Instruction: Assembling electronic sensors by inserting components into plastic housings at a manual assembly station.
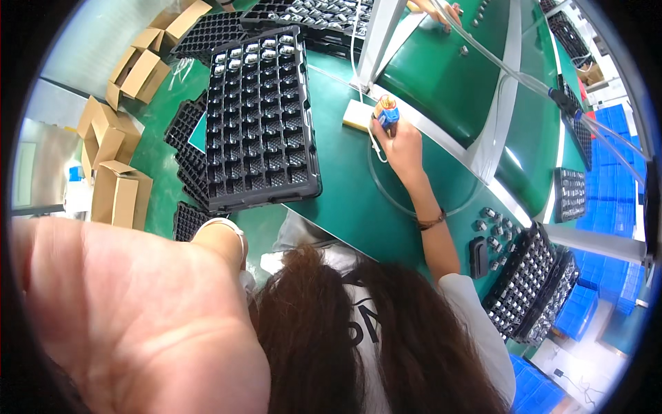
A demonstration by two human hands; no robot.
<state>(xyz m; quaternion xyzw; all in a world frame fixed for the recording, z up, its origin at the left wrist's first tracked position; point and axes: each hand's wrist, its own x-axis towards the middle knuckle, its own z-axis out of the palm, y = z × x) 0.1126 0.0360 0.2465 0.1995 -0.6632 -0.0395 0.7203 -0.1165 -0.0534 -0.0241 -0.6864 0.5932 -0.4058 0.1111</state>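
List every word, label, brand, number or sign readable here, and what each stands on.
White shirt: large dark printed letters, partly hidden by hair; not copied out here.
Blue-and-orange object in the right hand: any marking is too small and blurred to read.
I can make out no other text.

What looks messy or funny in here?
Small silvery parts lie loose on the green table at right, while others sit in the black tray beside them. Other trays at left poke out crookedly beside the big tray. The left hand looks giant because it's close to the camera.
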